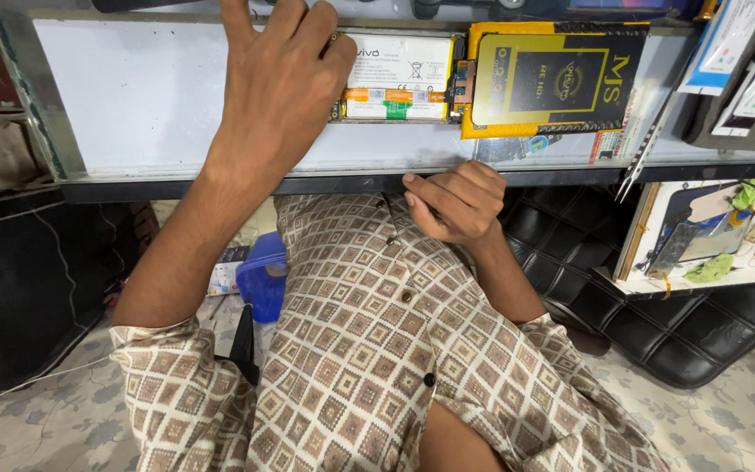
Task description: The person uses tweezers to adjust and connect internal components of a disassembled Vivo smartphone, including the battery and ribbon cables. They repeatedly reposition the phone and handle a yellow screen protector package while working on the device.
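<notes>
My left hand (281,79) reaches up onto the glass counter (150,105) and rests flat over the left end of an opened phone (399,77), whose white battery and circuit parts show. My right hand (452,203) is curled at the counter's front edge, with the thumb and fingers pinched together; whether it holds something small I cannot tell. A black and yellow flat package (552,79) lies right of the phone.
Tweezers (644,149) lie at the counter's right. A tray with phone parts and green bits (701,236) sits on a black padded seat (683,341). A blue box (264,280) stands on the floor by my left arm. Packets hang at the upper right.
</notes>
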